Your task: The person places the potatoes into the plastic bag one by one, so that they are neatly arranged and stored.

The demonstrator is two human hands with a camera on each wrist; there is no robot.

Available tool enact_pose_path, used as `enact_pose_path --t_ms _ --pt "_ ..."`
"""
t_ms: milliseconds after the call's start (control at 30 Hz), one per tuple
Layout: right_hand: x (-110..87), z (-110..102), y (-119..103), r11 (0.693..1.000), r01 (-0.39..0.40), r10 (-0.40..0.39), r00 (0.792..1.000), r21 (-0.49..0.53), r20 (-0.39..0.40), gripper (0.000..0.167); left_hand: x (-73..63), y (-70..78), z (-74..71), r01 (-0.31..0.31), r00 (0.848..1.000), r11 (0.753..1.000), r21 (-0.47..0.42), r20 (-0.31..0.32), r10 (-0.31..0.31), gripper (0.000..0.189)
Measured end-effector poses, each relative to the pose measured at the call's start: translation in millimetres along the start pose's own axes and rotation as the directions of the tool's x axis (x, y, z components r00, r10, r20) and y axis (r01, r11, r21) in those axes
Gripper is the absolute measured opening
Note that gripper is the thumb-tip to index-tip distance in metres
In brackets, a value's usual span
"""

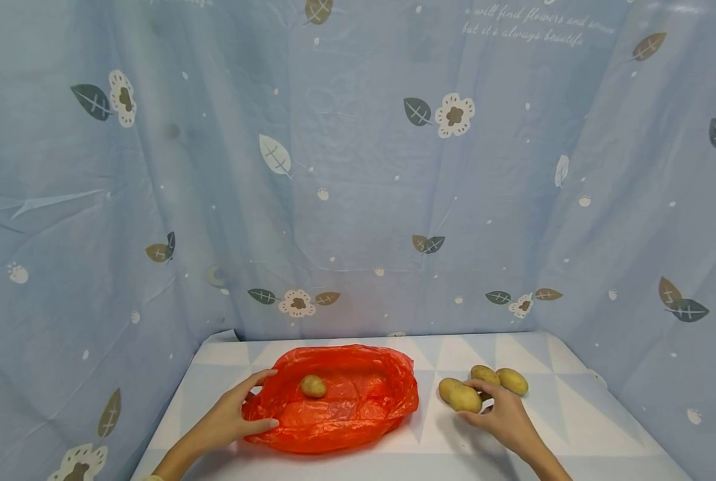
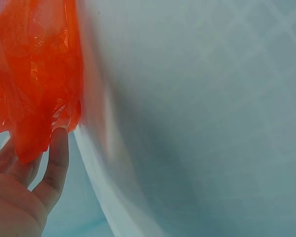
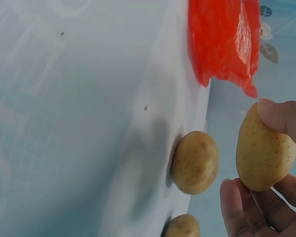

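Observation:
A red plastic bag [image 1: 334,437] lies spread wide on the table, its mouth facing up, with one potato [image 1: 313,386] inside. At its left end my left hand [image 1: 228,417] holds the rim, thumb at the near side and fingers at the far side. The left wrist view shows thumb and fingers about the bag's end [image 2: 34,98]. My right hand [image 1: 505,417] pinches a yellow potato [image 3: 264,148] between thumb and fingers, raised above the table right of the bag. Behind it are more potatoes, one at the left [image 1: 447,387] and two farther back [image 1: 512,381].
The table [image 1: 433,461] has a pale cloth with blue triangles. Blue curtains [image 1: 358,200] with leaf and flower prints enclose its back and sides. A gap of bare cloth separates the bag from the loose potatoes.

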State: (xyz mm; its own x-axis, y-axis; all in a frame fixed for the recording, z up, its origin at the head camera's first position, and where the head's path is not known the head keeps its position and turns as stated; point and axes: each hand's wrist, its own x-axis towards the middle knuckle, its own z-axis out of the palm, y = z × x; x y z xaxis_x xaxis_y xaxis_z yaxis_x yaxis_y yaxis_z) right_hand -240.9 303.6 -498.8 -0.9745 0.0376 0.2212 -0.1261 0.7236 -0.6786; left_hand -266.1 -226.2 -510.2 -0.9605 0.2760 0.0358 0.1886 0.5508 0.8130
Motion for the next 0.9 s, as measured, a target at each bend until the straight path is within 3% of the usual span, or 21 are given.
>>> enact_pose_path --t_ms 567,900 --pt "7.6 12.9 -18.3 0.997 0.054 -0.054 0.999 0.055 0.005 0.050 0.5 1.2 -0.9 -0.002 1.000 1.000 0.002 -0.001 0.002 0.088" --pt "11.6 20.0 -31.4 0.993 0.079 -0.081 0.996 0.088 0.028 0.056 -0.5 -0.3 -1.4 0.000 1.000 1.000 0.009 -0.001 0.000 0.088"
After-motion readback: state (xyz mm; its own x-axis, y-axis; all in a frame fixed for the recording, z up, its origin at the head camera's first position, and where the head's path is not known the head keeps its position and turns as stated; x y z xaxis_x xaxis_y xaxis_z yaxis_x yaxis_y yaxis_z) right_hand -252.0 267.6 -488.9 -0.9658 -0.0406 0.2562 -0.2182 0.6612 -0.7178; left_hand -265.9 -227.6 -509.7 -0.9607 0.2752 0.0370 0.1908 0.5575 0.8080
